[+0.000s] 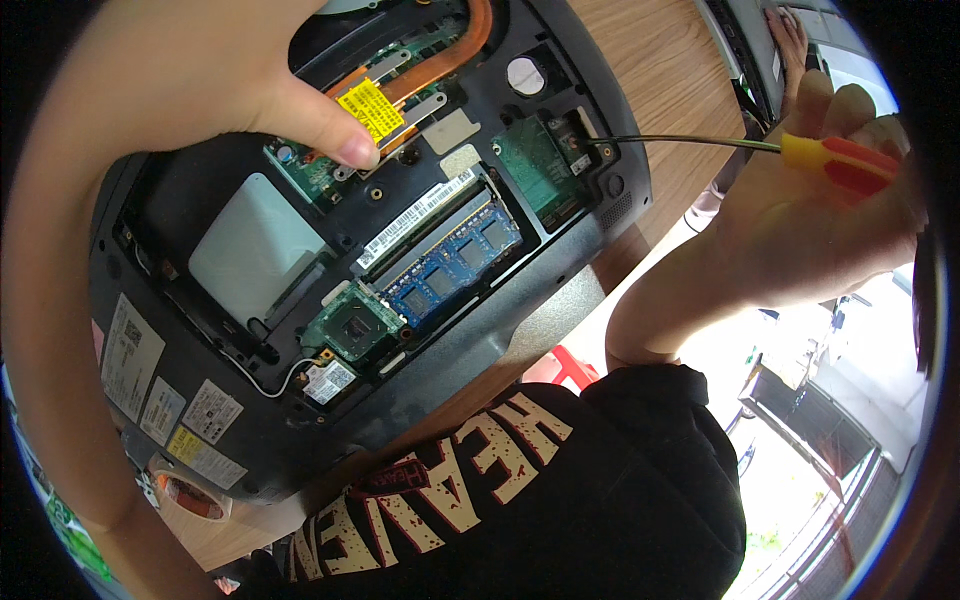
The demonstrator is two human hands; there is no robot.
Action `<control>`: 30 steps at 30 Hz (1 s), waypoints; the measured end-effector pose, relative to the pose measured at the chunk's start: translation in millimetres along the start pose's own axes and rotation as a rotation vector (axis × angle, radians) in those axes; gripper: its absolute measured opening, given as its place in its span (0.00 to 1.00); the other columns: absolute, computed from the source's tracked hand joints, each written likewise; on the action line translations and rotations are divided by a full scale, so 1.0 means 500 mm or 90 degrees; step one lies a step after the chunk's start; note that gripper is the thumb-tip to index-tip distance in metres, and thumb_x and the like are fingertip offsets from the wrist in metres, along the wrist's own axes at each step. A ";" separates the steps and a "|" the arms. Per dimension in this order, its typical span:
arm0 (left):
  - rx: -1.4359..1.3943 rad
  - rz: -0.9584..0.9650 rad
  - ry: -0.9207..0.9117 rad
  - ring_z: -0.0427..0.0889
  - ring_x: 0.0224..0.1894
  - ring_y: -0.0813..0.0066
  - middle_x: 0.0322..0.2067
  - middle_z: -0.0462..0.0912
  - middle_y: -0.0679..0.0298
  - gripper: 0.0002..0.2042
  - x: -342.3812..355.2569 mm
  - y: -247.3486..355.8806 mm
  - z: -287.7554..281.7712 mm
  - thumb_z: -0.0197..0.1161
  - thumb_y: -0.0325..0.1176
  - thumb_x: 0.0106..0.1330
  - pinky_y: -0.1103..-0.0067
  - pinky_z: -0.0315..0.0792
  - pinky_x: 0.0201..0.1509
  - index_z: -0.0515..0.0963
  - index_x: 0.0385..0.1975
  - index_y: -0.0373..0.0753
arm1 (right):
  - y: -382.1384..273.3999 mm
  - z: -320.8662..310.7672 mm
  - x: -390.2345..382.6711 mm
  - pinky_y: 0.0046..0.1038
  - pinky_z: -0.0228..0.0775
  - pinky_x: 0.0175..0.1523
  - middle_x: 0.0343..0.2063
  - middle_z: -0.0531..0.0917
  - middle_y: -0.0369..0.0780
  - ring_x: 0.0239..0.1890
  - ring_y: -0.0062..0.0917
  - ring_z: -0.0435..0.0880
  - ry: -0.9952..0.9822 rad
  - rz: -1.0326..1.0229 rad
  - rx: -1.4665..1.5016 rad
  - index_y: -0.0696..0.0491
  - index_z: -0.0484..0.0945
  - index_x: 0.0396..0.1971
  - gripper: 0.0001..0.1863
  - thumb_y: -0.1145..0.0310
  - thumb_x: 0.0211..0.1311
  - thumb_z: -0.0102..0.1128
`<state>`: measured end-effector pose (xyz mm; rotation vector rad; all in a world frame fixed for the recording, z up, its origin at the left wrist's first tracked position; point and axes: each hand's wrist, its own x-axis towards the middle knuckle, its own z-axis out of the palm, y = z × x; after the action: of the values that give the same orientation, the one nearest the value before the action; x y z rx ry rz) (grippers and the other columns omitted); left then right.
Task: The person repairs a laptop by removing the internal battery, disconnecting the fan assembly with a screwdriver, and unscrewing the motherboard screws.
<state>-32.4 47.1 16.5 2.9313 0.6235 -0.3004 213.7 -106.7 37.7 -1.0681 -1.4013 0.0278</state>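
Observation:
An upturned dark laptop lies opened, showing a copper heat pipe, a blue memory module and green circuit boards. My left hand has its thumb resting beside a yellow label on the heatsink; its other fingers are out of frame. My right hand is closed round a red-and-yellow screwdriver. The screwdriver's tip reaches the small board at the laptop's right side.
The wooden table runs under the laptop. A tape roll sits at lower left. Another person's hand touches a dark object at upper right. A red plastic piece shows below the table edge.

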 end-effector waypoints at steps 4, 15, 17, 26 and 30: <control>-0.010 -0.001 -0.001 0.57 0.68 0.49 0.63 0.54 0.35 0.44 -0.003 0.006 -0.004 0.67 0.55 0.53 0.68 0.60 0.66 0.59 0.58 0.24 | -0.004 0.000 -0.003 0.27 0.62 0.32 0.19 0.73 0.34 0.24 0.19 0.70 -0.046 -0.030 -0.021 0.49 0.75 0.21 0.11 0.63 0.63 0.59; -0.109 -0.064 0.005 0.58 0.68 0.52 0.63 0.55 0.36 0.41 -0.021 0.020 -0.039 0.67 0.54 0.55 0.70 0.61 0.66 0.60 0.58 0.25 | -0.037 0.071 -0.006 0.19 0.67 0.22 0.20 0.77 0.37 0.17 0.16 0.74 0.058 -0.132 -0.162 0.54 0.74 0.32 0.11 0.61 0.63 0.59; -0.152 -0.093 0.054 0.58 0.68 0.52 0.63 0.56 0.36 0.41 -0.034 0.036 -0.065 0.66 0.53 0.55 0.70 0.61 0.66 0.61 0.58 0.25 | -0.037 0.084 0.013 0.16 0.64 0.16 0.17 0.77 0.36 0.12 0.13 0.70 -0.056 -0.229 -0.092 0.55 0.73 0.28 0.15 0.58 0.63 0.61; -0.728 0.190 0.002 0.78 0.51 0.71 0.48 0.80 0.55 0.16 -0.020 0.163 -0.092 0.57 0.28 0.66 0.76 0.70 0.59 0.74 0.52 0.31 | -0.102 0.058 -0.010 0.17 0.69 0.42 0.34 0.79 0.37 0.36 0.16 0.77 -0.209 0.089 0.090 0.62 0.75 0.44 0.10 0.72 0.67 0.54; -0.548 0.144 0.176 0.83 0.41 0.74 0.35 0.84 0.56 0.10 -0.006 0.205 -0.079 0.58 0.28 0.65 0.79 0.74 0.48 0.79 0.43 0.31 | -0.086 0.032 -0.015 0.19 0.70 0.43 0.35 0.80 0.38 0.37 0.18 0.77 -0.204 0.033 0.092 0.62 0.74 0.46 0.12 0.69 0.70 0.50</control>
<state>13.9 -40.6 64.2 2.1727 0.3194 0.3301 175.3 -126.2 55.0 -1.0080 -1.6302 0.3459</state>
